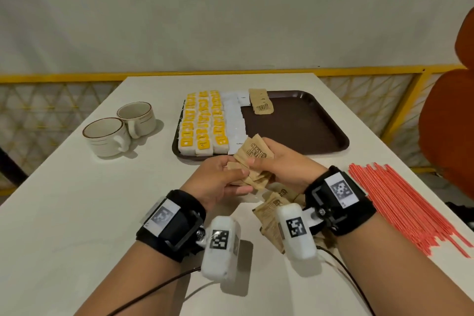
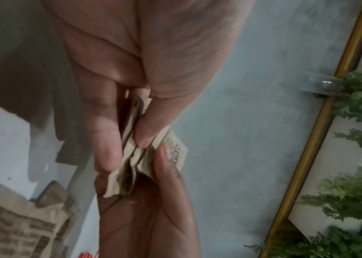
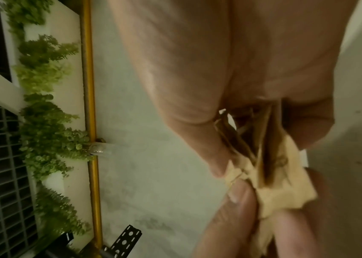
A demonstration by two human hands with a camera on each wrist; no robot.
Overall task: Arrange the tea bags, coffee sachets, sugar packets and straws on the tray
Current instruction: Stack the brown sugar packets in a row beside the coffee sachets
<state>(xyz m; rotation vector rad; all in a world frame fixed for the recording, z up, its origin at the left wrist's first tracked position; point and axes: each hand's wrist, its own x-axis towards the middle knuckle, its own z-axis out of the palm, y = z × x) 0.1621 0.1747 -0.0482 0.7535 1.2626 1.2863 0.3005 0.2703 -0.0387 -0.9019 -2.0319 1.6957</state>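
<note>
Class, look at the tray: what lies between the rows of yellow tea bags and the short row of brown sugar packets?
In the head view, white coffee sachets lie between the yellow tea bags and the brown sugar packets, all on the tray.

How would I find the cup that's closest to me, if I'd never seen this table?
Start at the brown tray on the white table; two cream cups stand to its left. The near cup is the one closer to the person, its handle touching the far cup.
</note>
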